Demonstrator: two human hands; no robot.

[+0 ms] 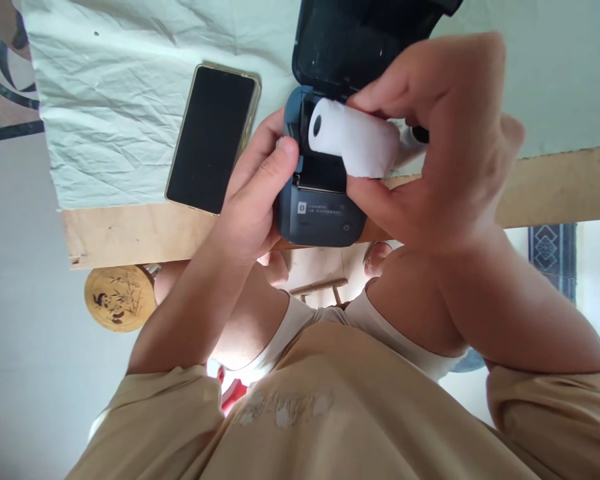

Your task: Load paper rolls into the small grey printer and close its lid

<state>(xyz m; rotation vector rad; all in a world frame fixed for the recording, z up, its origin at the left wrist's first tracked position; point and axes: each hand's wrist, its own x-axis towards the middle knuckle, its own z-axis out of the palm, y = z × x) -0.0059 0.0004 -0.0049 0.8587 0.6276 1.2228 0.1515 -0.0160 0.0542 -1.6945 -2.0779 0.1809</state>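
A small dark blue printer [320, 213] stands at the table's near edge with its black lid [350, 40] swung open. My left hand [257, 193] grips the printer's left side, thumb on its top corner. My right hand [440, 147] pinches a white paper roll [353, 139] between thumb and fingers, holding it tilted over the printer's open paper bay. The roll's hollow core faces left. The far end of the roll is hidden behind my fingers.
A black phone [211, 139] lies screen-up to the left of the printer on a creased white cloth [120, 100]. The cloth covers a wooden tabletop [130, 233]. A round bamboo stool [120, 298] stands below the table edge.
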